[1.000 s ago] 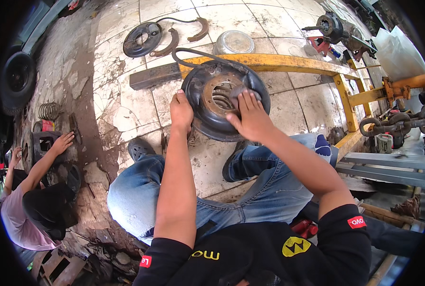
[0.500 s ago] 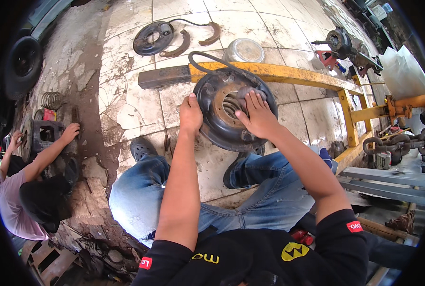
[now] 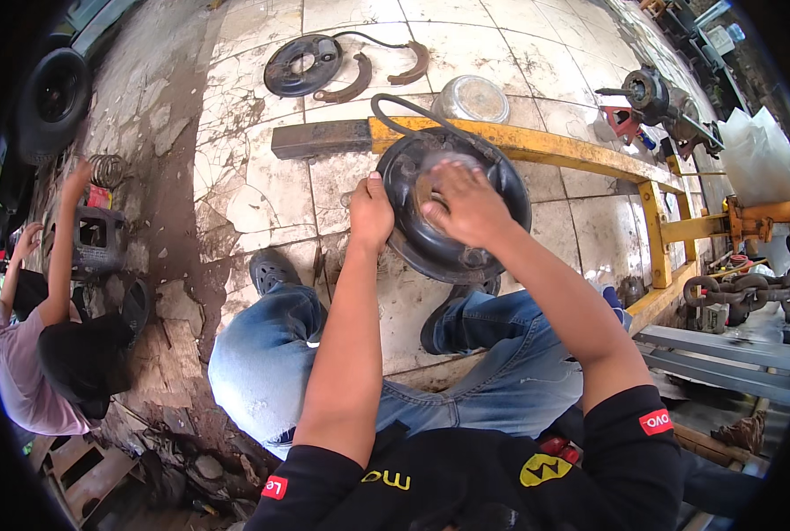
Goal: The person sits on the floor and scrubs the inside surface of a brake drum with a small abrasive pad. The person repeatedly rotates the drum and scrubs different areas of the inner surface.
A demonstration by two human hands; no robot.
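Note:
A round black brake backing plate point(image 3: 412, 245) with a rusty middle and a hose at its top is tilted up before me, near the yellow beam. My left hand point(image 3: 373, 212) is closed on its left rim. Over the plate's centre lies my right hand point(image 3: 467, 202), smeared by motion, pressing a grey rag point(image 3: 448, 161) against the plate. The hand covers much of the central hole.
Beyond the yellow beam point(image 3: 536, 146) lie another backing plate point(image 3: 280, 75), curved brake shoes point(image 3: 349, 87) and a round metal pan point(image 3: 473, 97). A chain point(image 3: 740, 290) hangs at right. Another person point(image 3: 36, 354) sits at left beside a dark metal part point(image 3: 98, 239).
My right hand has swept with the rag up and left across the plate. The view has shifted slightly. At left, the other person's arm has risen toward the coil spring.

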